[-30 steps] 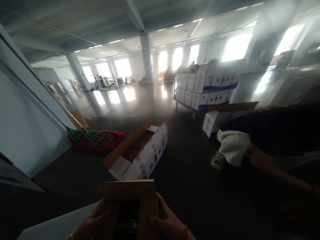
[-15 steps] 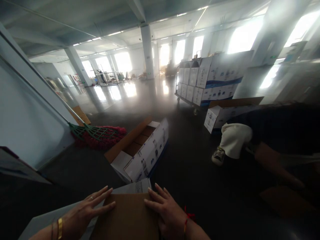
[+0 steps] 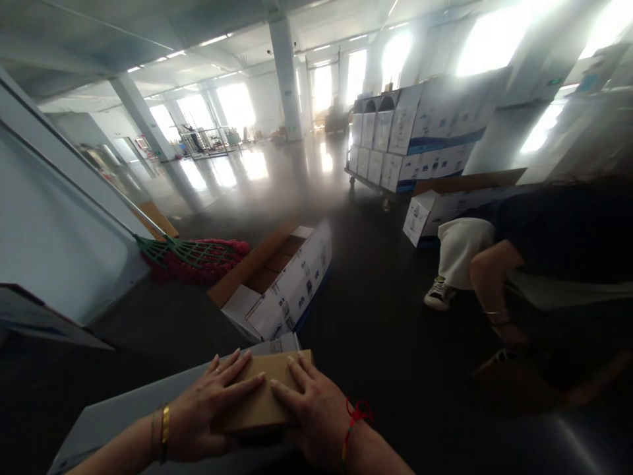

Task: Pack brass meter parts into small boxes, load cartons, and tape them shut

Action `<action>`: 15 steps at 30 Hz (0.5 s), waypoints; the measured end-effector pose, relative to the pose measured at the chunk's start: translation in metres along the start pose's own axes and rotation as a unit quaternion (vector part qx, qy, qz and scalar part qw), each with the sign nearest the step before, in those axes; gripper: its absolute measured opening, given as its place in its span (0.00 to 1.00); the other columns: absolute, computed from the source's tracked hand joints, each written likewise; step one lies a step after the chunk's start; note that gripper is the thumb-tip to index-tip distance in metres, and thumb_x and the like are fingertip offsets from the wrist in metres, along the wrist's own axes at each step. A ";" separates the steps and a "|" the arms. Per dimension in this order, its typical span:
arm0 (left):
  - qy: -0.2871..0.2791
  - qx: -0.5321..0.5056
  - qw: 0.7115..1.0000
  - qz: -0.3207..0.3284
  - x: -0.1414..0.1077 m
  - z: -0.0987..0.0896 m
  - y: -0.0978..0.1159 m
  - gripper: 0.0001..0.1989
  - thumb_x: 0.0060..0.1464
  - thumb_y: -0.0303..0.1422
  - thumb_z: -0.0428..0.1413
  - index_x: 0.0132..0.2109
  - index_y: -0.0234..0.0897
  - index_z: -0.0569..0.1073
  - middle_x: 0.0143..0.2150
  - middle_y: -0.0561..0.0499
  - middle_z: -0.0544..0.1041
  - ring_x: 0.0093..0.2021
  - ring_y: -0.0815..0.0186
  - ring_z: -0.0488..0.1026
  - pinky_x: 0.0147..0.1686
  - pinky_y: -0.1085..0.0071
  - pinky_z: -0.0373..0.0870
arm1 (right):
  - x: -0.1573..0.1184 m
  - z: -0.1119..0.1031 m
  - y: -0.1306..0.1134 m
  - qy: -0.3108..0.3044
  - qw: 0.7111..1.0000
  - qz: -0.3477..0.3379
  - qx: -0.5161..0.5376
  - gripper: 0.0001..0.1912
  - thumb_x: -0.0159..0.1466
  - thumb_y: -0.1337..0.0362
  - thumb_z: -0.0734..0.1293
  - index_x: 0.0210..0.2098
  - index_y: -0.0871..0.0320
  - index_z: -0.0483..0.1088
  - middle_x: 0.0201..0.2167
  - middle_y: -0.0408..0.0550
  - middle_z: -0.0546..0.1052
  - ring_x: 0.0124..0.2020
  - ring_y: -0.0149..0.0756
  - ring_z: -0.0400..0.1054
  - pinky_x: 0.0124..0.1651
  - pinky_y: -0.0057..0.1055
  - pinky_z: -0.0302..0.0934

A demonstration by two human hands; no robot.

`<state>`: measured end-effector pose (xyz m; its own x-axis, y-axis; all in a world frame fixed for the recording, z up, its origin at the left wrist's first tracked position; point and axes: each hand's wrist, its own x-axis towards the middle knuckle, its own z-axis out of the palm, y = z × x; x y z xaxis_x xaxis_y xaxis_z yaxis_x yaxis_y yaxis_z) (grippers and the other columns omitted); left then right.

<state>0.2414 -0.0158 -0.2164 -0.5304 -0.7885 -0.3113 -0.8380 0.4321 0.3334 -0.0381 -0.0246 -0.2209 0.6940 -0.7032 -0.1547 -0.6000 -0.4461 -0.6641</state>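
— So, where are the two hands now?

— Both are at the bottom centre of the frame. The left hand [image 3: 210, 412] lies flat, fingers spread, on a brown cardboard flap [image 3: 264, 396]. The right hand [image 3: 309, 412] lies flat on the same flap, just beside the left one. They press on it with open palms and grip nothing; the fingertips almost meet.

— And what is under the flap?

— A white carton [image 3: 113, 422], running to the lower left. It seems the flap is its top, but the view there is dark and I cannot tell for sure. A printed white flap [image 3: 279, 344] shows just behind the brown one.

— Anything on the wrists?

— A gold bangle [image 3: 165, 422] on the left wrist, a red string [image 3: 353, 414] on the right one.

— What is around?

— In the middle of the frame an open box [image 3: 277, 284] stands tilted on the dark floor [image 3: 376, 330]. Left of it a red mop [image 3: 198, 257] lies near the wall. At the right edge another person [image 3: 558, 244] bends down, one hand low near the floor. Behind, in the upper centre, stacked white boxes [image 3: 405, 138] sit on a cart.
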 end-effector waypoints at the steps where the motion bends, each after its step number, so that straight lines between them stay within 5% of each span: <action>1: 0.020 0.025 0.999 0.015 -0.002 0.004 -0.002 0.46 0.41 0.40 0.64 0.65 0.60 0.52 0.71 0.48 0.41 0.68 0.39 0.42 0.60 0.34 0.41 | -0.002 0.003 0.004 0.020 1.000 -0.016 -0.004 0.42 0.53 0.54 0.73 0.63 0.45 0.55 0.67 0.64 0.45 0.67 0.63 0.36 0.63 0.58 0.47; 6: 0.103 0.168 0.974 0.111 -0.008 0.020 -0.005 0.39 0.49 0.40 0.58 0.66 0.55 0.52 0.72 0.44 0.35 0.68 0.36 0.43 0.56 0.32 0.51 | -0.017 0.032 0.023 0.103 0.989 -0.089 -0.057 0.27 0.66 0.53 0.61 0.63 0.34 0.51 0.68 0.48 0.48 0.68 0.48 0.40 0.63 0.52 0.54; 11: 0.189 0.216 0.937 0.197 -0.014 0.028 -0.004 0.32 0.56 0.33 0.53 0.65 0.53 0.54 0.71 0.44 0.43 0.67 0.44 0.50 0.57 0.41 0.60 | -0.028 0.047 0.027 0.243 0.940 -0.148 -0.188 0.23 0.68 0.61 0.59 0.62 0.44 0.57 0.63 0.43 0.61 0.65 0.42 0.51 0.59 0.43 0.64; 15: 0.255 0.206 0.920 0.215 -0.019 0.045 -0.001 0.33 0.54 0.27 0.49 0.65 0.52 0.53 0.70 0.40 0.47 0.66 0.43 0.53 0.56 0.39 0.60 | -0.030 0.057 0.027 0.322 0.889 -0.187 -0.269 0.26 0.66 0.54 0.60 0.62 0.51 0.58 0.62 0.46 0.62 0.63 0.48 0.55 0.52 0.44 0.70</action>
<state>0.2468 0.0177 -0.2509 -0.7835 -0.5632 0.2624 -0.5977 0.7986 -0.0709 -0.0525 0.0161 -0.2762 0.6166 -0.5448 0.5683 -0.5994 -0.7929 -0.1098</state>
